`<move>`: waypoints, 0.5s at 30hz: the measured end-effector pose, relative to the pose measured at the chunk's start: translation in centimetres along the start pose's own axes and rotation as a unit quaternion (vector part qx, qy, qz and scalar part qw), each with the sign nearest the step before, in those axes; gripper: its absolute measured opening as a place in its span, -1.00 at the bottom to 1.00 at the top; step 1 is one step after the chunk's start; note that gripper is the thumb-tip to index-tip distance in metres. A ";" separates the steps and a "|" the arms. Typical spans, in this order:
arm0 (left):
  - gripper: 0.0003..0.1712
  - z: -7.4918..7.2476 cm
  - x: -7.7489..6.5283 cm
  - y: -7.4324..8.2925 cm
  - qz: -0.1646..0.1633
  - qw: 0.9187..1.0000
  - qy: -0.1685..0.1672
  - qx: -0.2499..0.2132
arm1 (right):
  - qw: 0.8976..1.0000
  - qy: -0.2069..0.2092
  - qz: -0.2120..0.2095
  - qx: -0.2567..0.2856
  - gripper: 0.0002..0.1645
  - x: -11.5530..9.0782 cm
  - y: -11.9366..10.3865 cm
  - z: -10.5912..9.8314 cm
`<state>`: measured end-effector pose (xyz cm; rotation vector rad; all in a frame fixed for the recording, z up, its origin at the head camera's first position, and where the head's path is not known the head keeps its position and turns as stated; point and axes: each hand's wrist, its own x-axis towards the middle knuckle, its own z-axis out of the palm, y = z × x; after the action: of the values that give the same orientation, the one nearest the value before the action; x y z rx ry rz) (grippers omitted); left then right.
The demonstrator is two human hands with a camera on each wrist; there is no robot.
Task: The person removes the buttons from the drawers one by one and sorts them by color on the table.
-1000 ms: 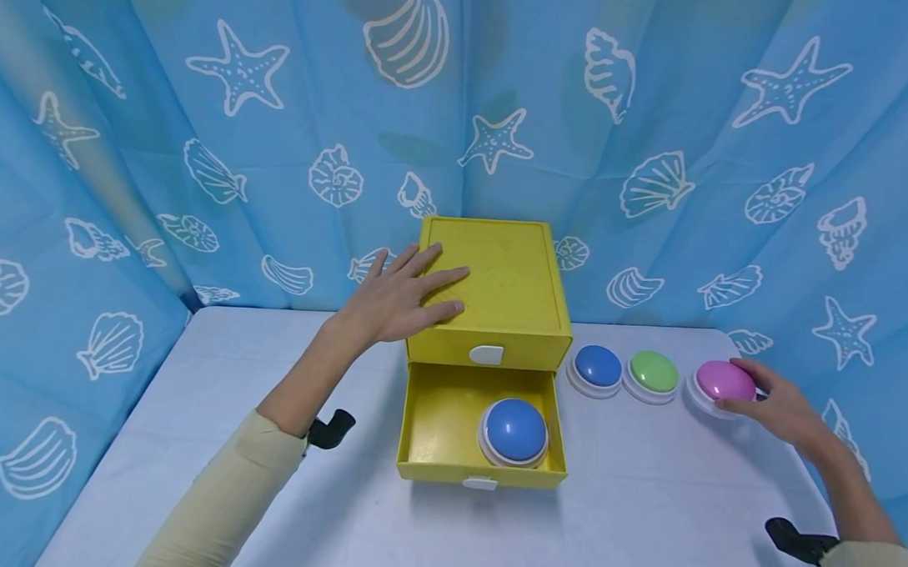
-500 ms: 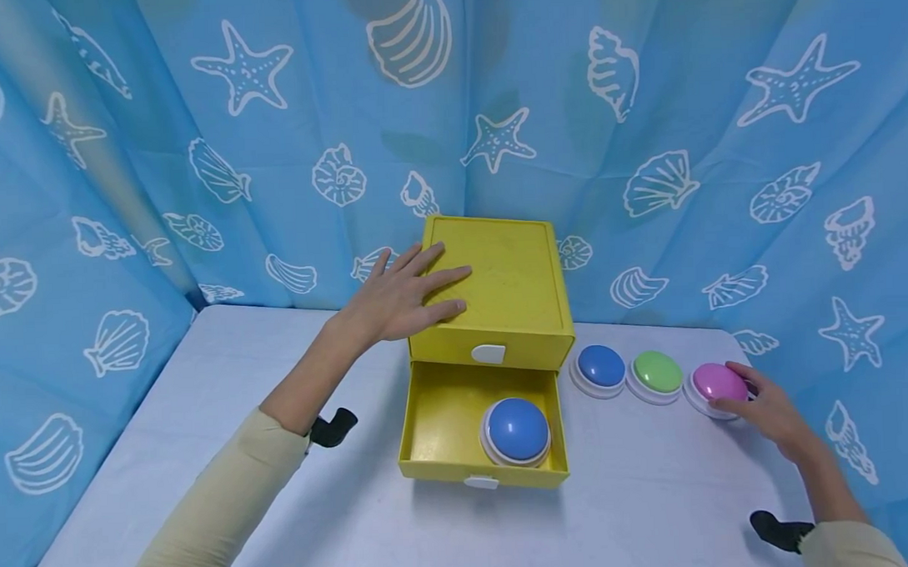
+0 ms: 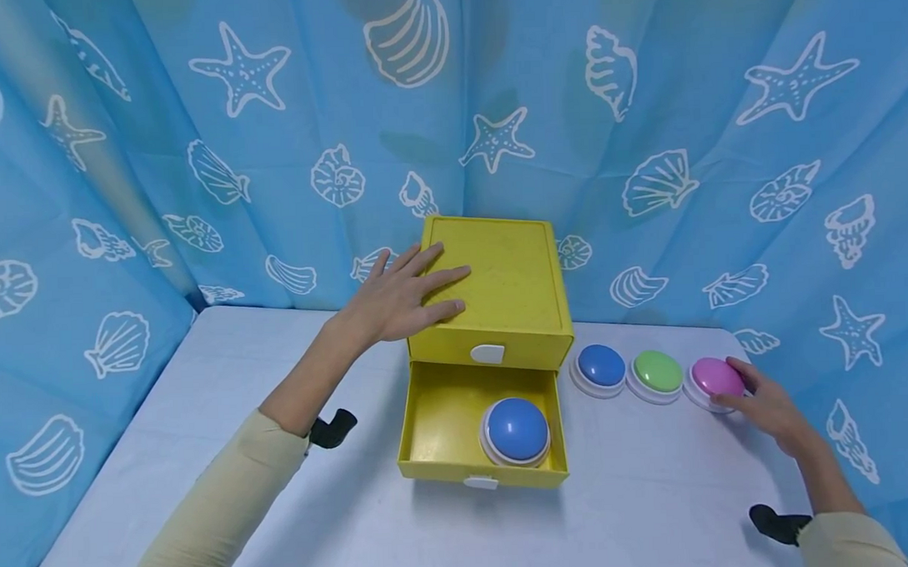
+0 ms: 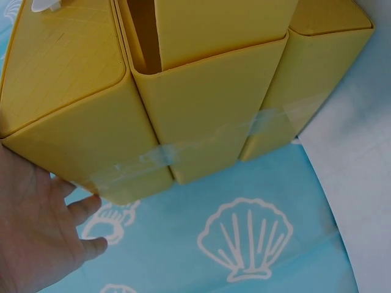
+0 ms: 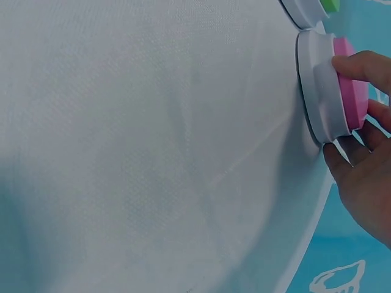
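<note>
My left hand (image 3: 394, 298) rests with spread fingers on the left side of a yellow drawer cabinet's top (image 3: 509, 273). Below the top drawer, another drawer (image 3: 440, 422) stands pulled out, with a large blue push button (image 3: 517, 429) inside at its right. On the table, my right hand (image 3: 769, 406) holds a pink push button (image 3: 718, 376) by its right side, thumb in front and fingers behind. The right wrist view shows the fingers around the pink dome (image 5: 353, 101) and white base. To its left stand a green button (image 3: 656, 371) and a smaller blue button (image 3: 602, 366).
A white cloth covers the table (image 3: 642, 502). Blue curtains (image 3: 305, 113) with shell prints hang close behind and at both sides. The left wrist view shows the cabinet's side (image 4: 214, 116), built of stacked tiers with clear tape across them.
My right hand has slid the pink button left, so it now sits close beside the green one. My left hand stays on the cabinet; the open drawer has not moved.
</note>
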<state>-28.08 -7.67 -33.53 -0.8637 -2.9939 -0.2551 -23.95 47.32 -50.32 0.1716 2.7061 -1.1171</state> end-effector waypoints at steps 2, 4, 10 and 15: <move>-0.26 0.0 0.0 0.0 -0.001 1.000 0.002 0.001 | 1.000 0.000 0.001 0.001 0.17 0.0 -0.2 0.0; -0.26 0.0 0.0 0.0 -0.003 1.000 0.001 0.001 | 1.000 0.008 0.011 0.004 0.18 -0.2 -0.4 0.0; -0.26 0.1 0.0 0.0 -0.004 1.000 -0.001 -0.003 | 0.998 0.054 0.011 -0.015 0.14 -0.9 -1.6 0.1; -0.25 0.1 0.0 -0.1 0.000 1.000 0.002 -0.001 | 0.992 0.092 -0.062 -0.058 -0.01 -1.8 -3.7 0.2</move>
<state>-28.14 -7.74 -33.61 -0.8633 -2.9899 -0.2608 -22.83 44.56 -47.52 0.0929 2.9738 -1.0180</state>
